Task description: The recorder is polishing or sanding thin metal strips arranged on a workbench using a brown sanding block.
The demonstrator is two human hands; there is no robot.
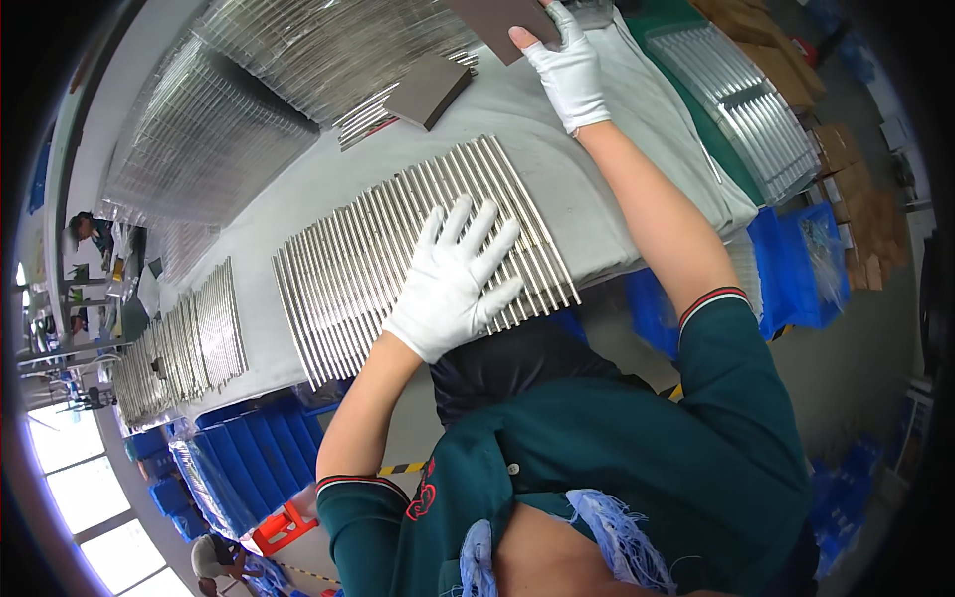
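My left hand (pixel 455 278), in a white glove, lies flat with fingers spread on a row of several thin metal rods (pixel 348 269) laid side by side on the white-covered table (pixel 557 149). My right hand (pixel 567 65), also gloved, reaches far across the table and grips the edge of a brown flat board (pixel 497 22) near the top of the view. A second brown board (pixel 430 90) lies just to the left of it, on the edge of a large stack of bundled rods (pixel 338 45).
More bundled rods (pixel 199 139) lie at the upper left, another rod row (pixel 189 343) at the left, and a ribbed metal tray (pixel 741 104) at the right. Blue bins (pixel 796 264) stand beside and under the table. Cardboard boxes (pixel 846 149) sit far right. Another person (pixel 214 562) is at the lower left.
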